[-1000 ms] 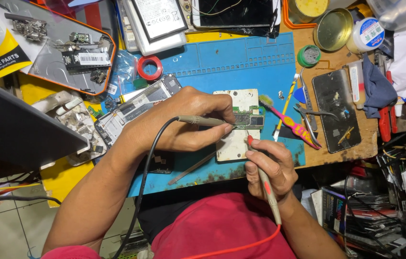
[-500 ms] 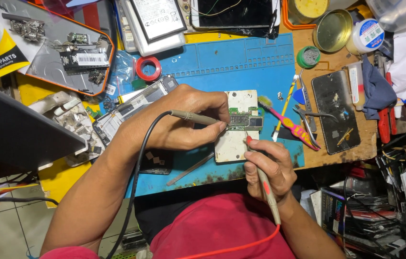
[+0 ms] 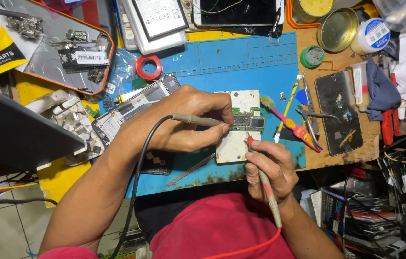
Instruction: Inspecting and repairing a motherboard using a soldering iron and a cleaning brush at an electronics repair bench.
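An opened phone with a white back plate and a green circuit board (image 3: 241,125) lies on the blue work mat (image 3: 241,62). My left hand (image 3: 188,120) grips a grey test probe (image 3: 198,120) with a black lead, its tip on the board's left part. My right hand (image 3: 267,168) holds a second probe (image 3: 263,177) with a red tip and red lead, its tip touching the phone just below the board.
A pink brush (image 3: 291,123), tweezers (image 3: 310,120) and a dark phone panel (image 3: 339,111) lie right of the phone. A red tape roll (image 3: 148,67), a phone frame (image 3: 133,108) and parts trays sit at the left. Tins and a white jar (image 3: 370,34) stand far right.
Both hands hold their probes as before. The probe tips have shifted only slightly on the circuit board.
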